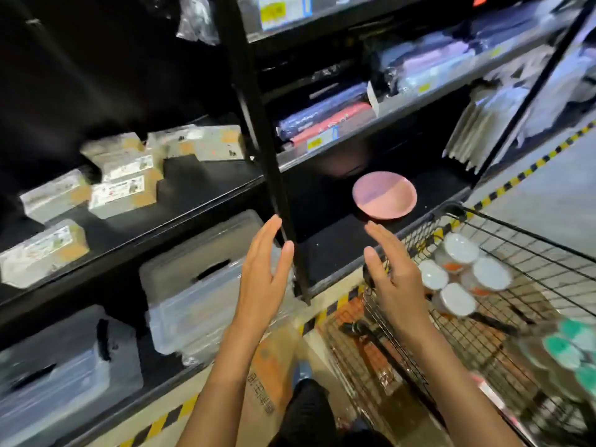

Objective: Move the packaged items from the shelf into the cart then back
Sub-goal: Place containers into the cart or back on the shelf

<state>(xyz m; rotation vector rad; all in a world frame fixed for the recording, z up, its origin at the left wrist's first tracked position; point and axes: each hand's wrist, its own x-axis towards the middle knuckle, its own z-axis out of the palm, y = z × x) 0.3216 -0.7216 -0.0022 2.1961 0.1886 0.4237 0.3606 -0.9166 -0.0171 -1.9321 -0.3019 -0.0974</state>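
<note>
A round pink packaged item (384, 195) lies on the dark shelf (338, 250), right of the black upright post (258, 130). My left hand (264, 275) and my right hand (393, 275) are both raised in front of the shelf, palms facing each other, fingers stretched and apart, holding nothing. The pink item is beyond and between the fingertips, closer to my right hand, not touched. The wire cart (483, 317) stands at the right and holds several white-lidded packaged cups (464, 275) and a pack with green lids (571, 353).
Boxed packages (119, 185) lie on the left shelf. Clear plastic bins (200, 285) stand below. Folded bagged clothes (325, 117) fill the upper shelves. A cardboard box (271, 375) sits on the floor by my legs. Yellow-black tape (516, 179) edges the floor.
</note>
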